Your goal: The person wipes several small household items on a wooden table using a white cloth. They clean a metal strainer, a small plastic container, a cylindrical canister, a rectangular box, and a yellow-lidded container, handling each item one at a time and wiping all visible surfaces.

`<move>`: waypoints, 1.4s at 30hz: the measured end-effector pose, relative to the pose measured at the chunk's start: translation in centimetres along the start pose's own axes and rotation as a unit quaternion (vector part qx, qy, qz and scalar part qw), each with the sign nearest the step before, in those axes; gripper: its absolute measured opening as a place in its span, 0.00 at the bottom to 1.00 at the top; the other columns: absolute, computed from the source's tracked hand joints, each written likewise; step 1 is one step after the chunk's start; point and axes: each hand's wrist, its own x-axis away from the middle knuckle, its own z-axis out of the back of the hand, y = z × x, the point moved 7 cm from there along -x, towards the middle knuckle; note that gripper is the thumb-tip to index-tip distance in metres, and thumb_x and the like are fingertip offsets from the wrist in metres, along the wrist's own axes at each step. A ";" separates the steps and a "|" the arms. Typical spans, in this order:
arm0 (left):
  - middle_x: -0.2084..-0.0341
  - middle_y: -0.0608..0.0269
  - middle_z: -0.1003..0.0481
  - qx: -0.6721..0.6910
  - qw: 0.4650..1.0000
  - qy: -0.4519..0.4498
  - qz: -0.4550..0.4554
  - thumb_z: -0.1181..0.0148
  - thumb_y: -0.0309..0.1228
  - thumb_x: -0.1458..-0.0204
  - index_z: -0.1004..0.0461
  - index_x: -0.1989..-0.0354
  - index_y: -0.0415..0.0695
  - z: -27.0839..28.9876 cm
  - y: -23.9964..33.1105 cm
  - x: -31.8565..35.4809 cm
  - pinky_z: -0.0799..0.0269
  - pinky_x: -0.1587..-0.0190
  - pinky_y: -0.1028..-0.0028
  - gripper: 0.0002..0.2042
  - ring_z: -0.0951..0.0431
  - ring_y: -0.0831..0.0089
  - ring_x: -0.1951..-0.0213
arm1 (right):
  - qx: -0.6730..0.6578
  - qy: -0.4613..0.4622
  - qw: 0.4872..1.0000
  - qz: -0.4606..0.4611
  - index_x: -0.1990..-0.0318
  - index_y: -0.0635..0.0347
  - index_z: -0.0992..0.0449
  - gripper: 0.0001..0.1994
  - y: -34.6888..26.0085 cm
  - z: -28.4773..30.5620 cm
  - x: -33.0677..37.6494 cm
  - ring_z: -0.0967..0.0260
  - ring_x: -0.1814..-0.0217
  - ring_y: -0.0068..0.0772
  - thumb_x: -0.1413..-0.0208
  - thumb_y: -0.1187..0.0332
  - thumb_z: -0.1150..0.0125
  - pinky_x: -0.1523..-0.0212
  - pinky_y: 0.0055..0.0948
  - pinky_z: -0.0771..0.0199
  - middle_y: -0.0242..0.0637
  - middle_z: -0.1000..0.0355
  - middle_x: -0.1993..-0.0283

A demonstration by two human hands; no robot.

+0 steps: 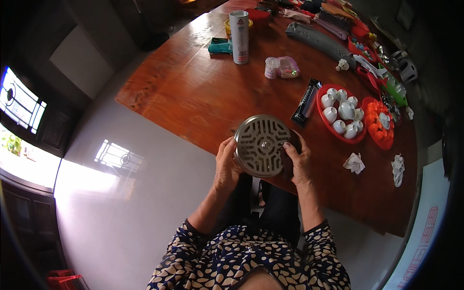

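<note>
A round metal tea tray [263,153] with a slotted top and a small knob in its middle is tilted up toward me at the table's near edge. My left hand [226,163] is closed around its left rim. On the opposite side, my right hand [299,162] grips the right rim, thumb on top. Something dark lies between my right palm and the tray; I cannot make out what it is. To the right stands a red round tray [341,137] with several small white cups [330,114] in it.
A white cylindrical canister [239,37] stands beside a teal box [220,46] at the far left. A black packet [306,102], pink-wrapped package [288,67], orange cups on a red tray [378,141] and crumpled tissues [354,163] lie on the wooden table [193,92].
</note>
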 end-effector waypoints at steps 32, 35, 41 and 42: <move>0.60 0.56 0.24 0.052 0.983 0.169 -0.046 0.41 0.41 0.45 0.32 0.50 0.38 -1.3 -1.9 -1.5 0.21 0.61 0.70 0.21 0.22 0.69 0.62 | 0.285 0.114 0.928 0.210 0.34 0.68 0.55 0.27 0.8 -4.4 3.9 0.51 0.34 0.42 0.35 0.64 0.59 0.34 0.38 0.52 0.49 0.51 0.34; 0.60 0.57 0.24 0.035 0.988 0.131 -0.072 0.40 0.40 0.45 0.32 0.50 0.38 -1.9 -0.9 -1.1 0.21 0.61 0.71 0.21 0.22 0.69 0.62 | 0.341 0.087 0.911 0.215 0.36 0.66 0.47 0.24 -2.0 -4.2 1.9 0.44 0.40 0.46 0.37 0.67 0.54 0.40 0.37 0.43 0.52 0.46 0.41; 0.61 0.54 0.24 -0.065 0.986 0.128 -0.082 0.40 0.38 0.45 0.34 0.49 0.36 -1.4 1.4 -0.1 0.20 0.61 0.69 0.21 0.21 0.68 0.63 | 0.522 -0.092 0.797 0.290 0.44 0.58 0.35 0.20 -5.3 -6.2 -2.4 0.36 0.55 0.50 0.45 0.68 0.45 0.57 0.42 0.30 0.47 0.36 0.55; 0.61 0.55 0.24 -0.078 0.987 0.123 -0.072 0.40 0.38 0.45 0.34 0.49 0.36 -1.5 1.6 0.2 0.20 0.62 0.69 0.21 0.21 0.68 0.63 | 0.539 -0.122 0.778 0.297 0.44 0.57 0.35 0.20 -5.7 -6.7 -2.9 0.36 0.55 0.49 0.45 0.67 0.44 0.57 0.42 0.29 0.45 0.35 0.55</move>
